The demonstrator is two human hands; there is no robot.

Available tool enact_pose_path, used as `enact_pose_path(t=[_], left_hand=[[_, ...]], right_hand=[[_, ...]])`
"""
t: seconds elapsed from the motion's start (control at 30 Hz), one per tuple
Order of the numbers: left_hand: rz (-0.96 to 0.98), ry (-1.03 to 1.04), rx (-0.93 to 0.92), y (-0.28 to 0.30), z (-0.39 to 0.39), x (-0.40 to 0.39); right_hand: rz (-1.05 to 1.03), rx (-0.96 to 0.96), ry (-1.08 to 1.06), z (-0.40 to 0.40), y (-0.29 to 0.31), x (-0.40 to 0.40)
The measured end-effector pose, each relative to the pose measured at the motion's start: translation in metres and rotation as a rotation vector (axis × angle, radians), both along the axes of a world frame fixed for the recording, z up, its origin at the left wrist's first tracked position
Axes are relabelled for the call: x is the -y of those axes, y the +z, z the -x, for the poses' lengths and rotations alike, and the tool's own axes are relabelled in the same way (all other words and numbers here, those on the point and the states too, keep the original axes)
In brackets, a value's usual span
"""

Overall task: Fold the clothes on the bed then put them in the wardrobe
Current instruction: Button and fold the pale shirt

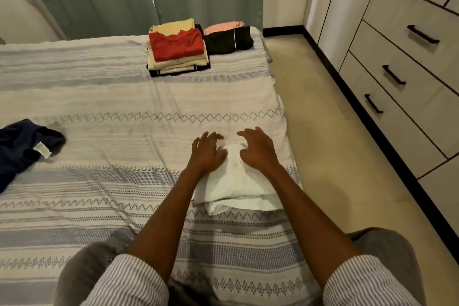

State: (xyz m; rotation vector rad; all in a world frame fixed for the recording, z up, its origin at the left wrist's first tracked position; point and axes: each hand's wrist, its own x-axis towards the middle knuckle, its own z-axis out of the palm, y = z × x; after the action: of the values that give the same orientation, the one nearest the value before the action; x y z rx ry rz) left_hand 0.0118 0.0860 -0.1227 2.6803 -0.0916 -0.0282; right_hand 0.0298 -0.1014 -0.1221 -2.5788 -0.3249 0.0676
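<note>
I see both hands resting on a folded white garment (236, 189) near the bed's (104, 97) right edge. My left hand (207, 154) and right hand (258, 150) lie flat with fingers spread and relaxed, grasping nothing. A folded stack (177, 48) sits farther up; a navy garment (19, 146) lies unfolded left. Closed wardrobe drawers (402, 62) stand right.

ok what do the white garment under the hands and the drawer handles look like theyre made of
White garment: looks like thin woven cloth, perhaps cotton, matte; its folded layers lie soft and creased. Drawer handles: likely metal with a matte black finish, judging by the slim straight bars; painted plastic cannot be ruled out.
</note>
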Motion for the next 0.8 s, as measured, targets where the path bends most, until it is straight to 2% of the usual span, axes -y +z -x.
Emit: enact_pose_path(t=[0.1, 0.17, 0.3, 0.43, 0.53, 0.63, 0.73, 0.8], left_hand=[[-0.064, -0.14, -0.438, 0.015, -0.027, 0.0], [-0.091, -0.145, -0.564, 0.034, -0.047, 0.0], [-0.347, -0.244, -0.687, 0.048, -0.053, 0.008], [-0.33, -0.267, -0.68, 0.054, -0.042, 0.01], [-0.278, -0.282, -0.587, 0.071, -0.033, 0.006], [-0.236, -0.245, -0.417, 0.092, -0.031, 0.0], [-0.278, -0.177, -0.156, 0.114, -0.029, -0.001], [-0.312, -0.121, 0.104, 0.129, -0.023, 0.0]], right_hand=[[0.174, -0.483, 0.208, -0.038, 0.01, 0.005], [0.239, -0.626, 0.239, -0.066, 0.024, 0.0], [0.494, -0.679, 0.413, -0.076, 0.038, -0.012], [0.365, -0.739, 0.397, -0.065, 0.038, -0.002], [0.318, -0.627, 0.378, -0.058, 0.06, 0.002], [0.327, -0.411, 0.38, -0.059, 0.088, 0.005], [0.39, -0.024, 0.318, -0.052, 0.112, 0.012], [0.414, 0.302, 0.241, -0.044, 0.126, 0.015]])
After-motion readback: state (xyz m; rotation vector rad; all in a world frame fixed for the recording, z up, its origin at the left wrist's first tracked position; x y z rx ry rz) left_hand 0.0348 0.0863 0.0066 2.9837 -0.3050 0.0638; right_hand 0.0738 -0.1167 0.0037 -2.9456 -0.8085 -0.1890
